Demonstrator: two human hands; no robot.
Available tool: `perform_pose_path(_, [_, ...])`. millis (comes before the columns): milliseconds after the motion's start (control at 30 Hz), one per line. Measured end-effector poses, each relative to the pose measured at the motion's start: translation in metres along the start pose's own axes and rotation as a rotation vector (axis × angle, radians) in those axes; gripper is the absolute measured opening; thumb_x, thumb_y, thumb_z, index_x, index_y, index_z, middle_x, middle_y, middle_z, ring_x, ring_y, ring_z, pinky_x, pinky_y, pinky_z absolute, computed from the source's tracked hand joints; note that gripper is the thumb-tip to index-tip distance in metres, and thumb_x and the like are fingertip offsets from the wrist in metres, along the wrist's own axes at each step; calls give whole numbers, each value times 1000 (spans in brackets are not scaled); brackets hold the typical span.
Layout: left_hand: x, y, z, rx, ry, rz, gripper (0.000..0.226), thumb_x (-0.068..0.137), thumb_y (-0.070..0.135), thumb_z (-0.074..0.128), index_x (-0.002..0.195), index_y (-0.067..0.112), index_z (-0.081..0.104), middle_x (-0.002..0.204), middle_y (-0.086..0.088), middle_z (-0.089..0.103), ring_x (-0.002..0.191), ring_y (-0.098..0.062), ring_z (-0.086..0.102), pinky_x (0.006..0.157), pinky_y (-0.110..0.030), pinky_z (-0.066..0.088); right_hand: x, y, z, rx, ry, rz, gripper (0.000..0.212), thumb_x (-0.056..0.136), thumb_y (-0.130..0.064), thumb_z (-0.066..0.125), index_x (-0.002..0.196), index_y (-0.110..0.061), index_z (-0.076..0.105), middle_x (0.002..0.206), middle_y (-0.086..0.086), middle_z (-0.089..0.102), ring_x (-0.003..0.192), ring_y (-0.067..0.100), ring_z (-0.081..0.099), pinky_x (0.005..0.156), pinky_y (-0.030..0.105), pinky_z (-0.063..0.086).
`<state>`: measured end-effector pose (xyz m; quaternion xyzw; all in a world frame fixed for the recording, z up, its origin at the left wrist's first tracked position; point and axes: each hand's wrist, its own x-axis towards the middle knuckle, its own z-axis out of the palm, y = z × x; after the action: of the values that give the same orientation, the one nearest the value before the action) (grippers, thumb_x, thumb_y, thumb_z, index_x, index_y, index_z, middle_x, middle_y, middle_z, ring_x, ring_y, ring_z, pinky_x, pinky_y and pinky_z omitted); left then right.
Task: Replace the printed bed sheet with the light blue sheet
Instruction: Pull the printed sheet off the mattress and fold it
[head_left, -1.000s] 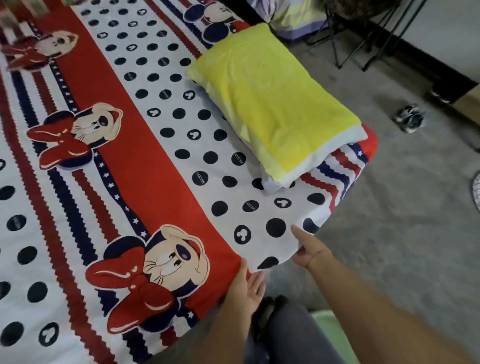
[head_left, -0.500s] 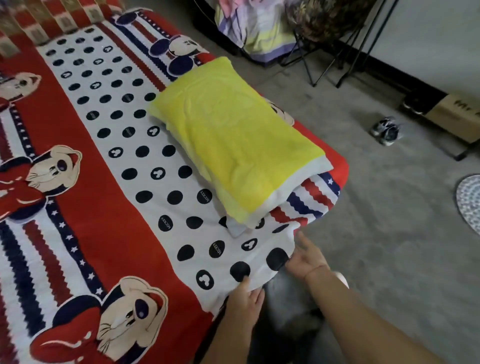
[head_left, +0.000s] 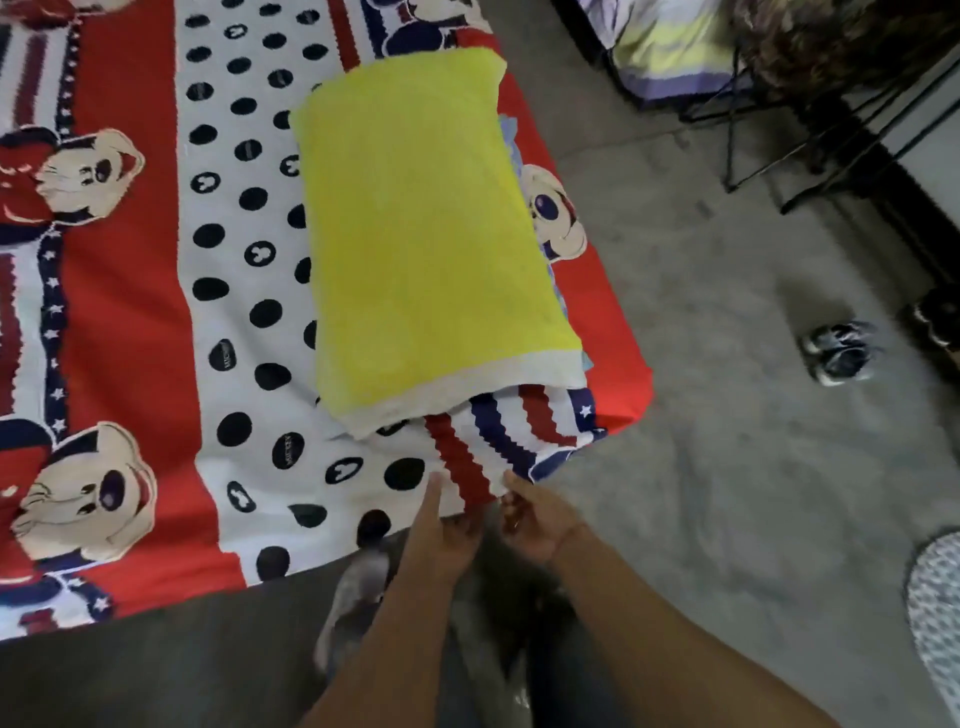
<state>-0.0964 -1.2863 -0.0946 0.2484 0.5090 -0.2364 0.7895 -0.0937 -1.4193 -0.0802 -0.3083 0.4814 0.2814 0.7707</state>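
At the near edge of the bed, close to its near right corner, both hands are on the hem of the printed sheet (head_left: 130, 312). The left hand (head_left: 441, 525) lays its thumb on top of the cloth with its fingers curled under the hem, so it appears to be grasping the sheet. The right hand (head_left: 540, 519), just beside it, pinches the hem where the red and blue striped band ends.

A second ago the same hands were on this edge farther to the left, by the cartoon figure and the dotted band. Since then they have worked along the hem to the striped band at the corner, and the cloth there now looks bunched and lifted. That suggests the old sheet is being freed at this corner, an early step in stripping it.

Farther back, the yellow pillow (head_left: 426, 234) lies along the right edge of the bed on top of the printed sheet. It will probably have to come off before the sheet can be pulled clear. No light blue sheet can be clearly made out in this view.
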Motion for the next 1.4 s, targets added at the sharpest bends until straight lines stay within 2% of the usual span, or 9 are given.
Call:
perform_pose_path(100, [1, -31, 28, -13, -90, 51, 54, 86, 36, 65, 132, 9, 58, 127, -16, 64, 120, -34, 58, 105, -49, 43, -1, -7, -23, -50, -52, 52, 10, 83, -14, 70, 91, -7, 69, 81, 9, 70, 84, 20, 58, 89, 31, 47])
perform_pose_path(333, [8, -47, 30, -113, 62, 37, 31, 98, 13, 54, 126, 0, 57, 111, -18, 69, 100, -30, 65, 74, -41, 53, 8, -65, -47, 234, -29, -3, 32, 91, -32, 62, 104, -2, 64, 89, 13, 72, 90, 28, 61, 58, 37, 60])
perform_pose_path(467, [11, -52, 26, -145, 100, 10, 33, 98, 10, 54, 129, 0, 56, 109, -17, 69, 96, -30, 66, 71, -40, 56, 18, -94, -54, 197, -35, -38, 51, 66, -35, 81, 107, -9, 67, 96, 14, 73, 92, 32, 67, 59, 43, 60])
perform_pose_path(667, [22, -70, 40, -210, 107, 67, 38, 96, 16, 57, 130, 0, 55, 117, -19, 66, 104, -32, 63, 88, -43, 52, 23, -118, -76, 42, 96, -99, 8, 95, -13, 56, 95, -8, 63, 66, 8, 72, 55, 21, 70, 43, 30, 55])
perform_pose_path(800, [29, -115, 88, -78, 61, 47, 51, 86, 25, 71, 128, -1, 58, 126, -19, 63, 104, -29, 64, 86, -37, 55, 11, -117, -95, -151, 26, -56, 8, 93, -9, 58, 97, -7, 65, 77, 5, 74, 68, 17, 69, 58, 28, 57])
perform_pose_path(933, [36, -154, 148, -116, 6, 114, 69, 69, 28, 77, 127, -4, 59, 122, -20, 66, 117, -32, 60, 98, -39, 50, 6, -137, -109, -198, -60, 20, 20, 85, -15, 65, 98, 0, 67, 96, 19, 67, 85, 27, 63, 69, 35, 58])
perform_pose_path(1067, [42, -170, 174, -269, 93, 277, 39, 95, 16, 58, 126, -8, 57, 99, -16, 70, 88, -26, 65, 75, -31, 56, -15, -172, -100, -188, -120, 75, 34, 49, -17, 97, 61, -4, 68, 72, 7, 49, 67, 13, 44, 75, 25, 49])
perform_pose_path(1200, [35, -182, 172, -315, 202, 362, 27, 99, 14, 53, 117, -5, 59, 79, -11, 72, 69, -19, 68, 59, -26, 58, 0, -191, -108, -33, -66, 171, 36, 74, -32, 73, 89, -3, 58, 79, 10, 55, 72, 22, 50, 71, 33, 42])
perform_pose_path(1400, [29, -173, 170, -399, 266, 468, 25, 98, 7, 54, 121, -3, 55, 104, -16, 67, 73, -17, 68, 66, -30, 57, 25, -223, -119, 43, -13, 127, 23, 91, -35, 59, 90, -13, 61, 91, 8, 60, 78, 21, 54, 65, 29, 39])
